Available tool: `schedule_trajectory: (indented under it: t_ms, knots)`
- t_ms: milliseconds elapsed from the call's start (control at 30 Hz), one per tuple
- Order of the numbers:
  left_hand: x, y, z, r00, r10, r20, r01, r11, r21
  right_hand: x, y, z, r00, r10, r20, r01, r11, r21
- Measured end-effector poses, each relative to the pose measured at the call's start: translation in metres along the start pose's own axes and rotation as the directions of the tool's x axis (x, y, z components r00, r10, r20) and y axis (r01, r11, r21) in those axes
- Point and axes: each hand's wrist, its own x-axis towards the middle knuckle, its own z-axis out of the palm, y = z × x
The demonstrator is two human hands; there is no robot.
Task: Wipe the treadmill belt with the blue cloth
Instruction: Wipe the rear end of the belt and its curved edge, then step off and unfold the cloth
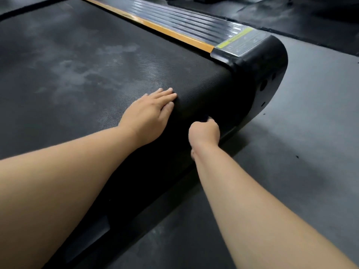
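While reaching over the black bumpy treadmill belt (97,65), rested left hand (149,111) flat on its rounded end, fingers (167,94) straight and close together. Held right hand (204,133) curled in a fist lower on that same end, nearer the belt's right side. Could not tell if blue cloth hid inside.

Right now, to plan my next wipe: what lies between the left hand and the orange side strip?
In the head view, only treadmill belt lies between the left hand and the orange strip, marked with pale dusty smudges.
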Motion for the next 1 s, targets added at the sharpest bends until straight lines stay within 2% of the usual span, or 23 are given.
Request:
schedule_trajectory:
  t_ms: [100, 167, 267, 333, 400, 433, 467, 533, 600, 633, 700, 800, 867, 933, 1000]
  knots:
    - [-0.022, -0.011, -0.009, 1.000, 0.025, 0.010, -0.025, 1.000, -0.010, -0.023, 0.011, 0.015, 0.995, -0.061, -0.075, 0.055, 0.995, -0.089]
    - [-0.052, -0.030, -0.021, 1.000, 0.020, 0.007, -0.020, 1.000, 0.024, -0.053, 0.030, 0.036, 0.992, -0.115, -0.054, 0.105, 0.982, -0.160]
    - [-0.104, -0.065, -0.048, 0.997, -0.066, 0.028, 0.064, 0.995, 0.075, -0.131, 0.073, 0.078, 0.993, -0.104, 0.046, 0.111, 0.979, -0.174]
    - [-0.130, -0.089, -0.069, 0.986, -0.160, 0.047, 0.155, 0.983, 0.095, -0.192, 0.102, 0.105, 0.974, -0.045, 0.223, 0.081, 0.985, -0.155]
    - [-0.152, -0.108, -0.090, 0.966, -0.245, 0.088, 0.235, 0.966, 0.107, -0.246, 0.132, 0.123, 0.874, 0.093, 0.478, -0.043, 0.992, -0.115]
    - [-0.161, -0.116, -0.098, 0.953, -0.283, 0.111, 0.272, 0.956, 0.105, -0.262, 0.141, 0.125, 0.832, 0.105, 0.545, -0.064, 0.994, -0.094]
    - [-0.171, -0.123, -0.106, 0.938, -0.324, 0.123, 0.316, 0.945, 0.080, -0.268, 0.143, 0.123, 0.835, 0.063, 0.546, -0.026, 0.997, -0.075]
    - [-0.191, -0.130, -0.114, 0.913, -0.397, 0.097, 0.403, 0.914, -0.048, -0.249, 0.133, 0.107, 0.897, -0.092, 0.432, 0.110, 0.994, -0.016]
    - [-0.206, -0.129, -0.113, 0.911, -0.412, 0.038, 0.411, 0.893, -0.182, -0.219, 0.103, 0.090, 0.916, -0.186, 0.355, 0.162, 0.982, 0.096]
    - [-0.211, -0.125, -0.110, 0.917, -0.398, 0.017, 0.391, 0.892, -0.227, -0.208, 0.082, 0.082, 0.901, -0.199, 0.387, 0.130, 0.972, 0.197]
    - [-0.213, -0.114, -0.103, 0.923, -0.385, 0.006, 0.367, 0.874, -0.320, -0.194, 0.050, 0.076, 0.820, -0.225, 0.526, 0.041, 0.940, 0.338]
    - [-0.209, -0.096, -0.096, 0.920, -0.374, 0.115, 0.370, 0.739, -0.563, -0.187, 0.014, 0.075, 0.715, -0.220, 0.664, -0.026, 0.940, 0.339]
    - [-0.206, -0.084, -0.091, 0.919, -0.353, 0.174, 0.363, 0.587, -0.724, -0.180, -0.002, 0.067, 0.625, -0.198, 0.755, -0.119, 0.931, 0.344]
    - [-0.203, -0.074, -0.088, 0.916, -0.364, 0.171, 0.336, 0.458, -0.823, -0.174, -0.012, 0.057, 0.523, -0.171, 0.835, -0.177, 0.936, 0.303]
    - [-0.199, -0.069, -0.085, 0.894, -0.417, 0.162, 0.324, 0.355, -0.877, -0.169, -0.015, 0.048, 0.494, -0.159, 0.855, -0.135, 0.957, 0.256]
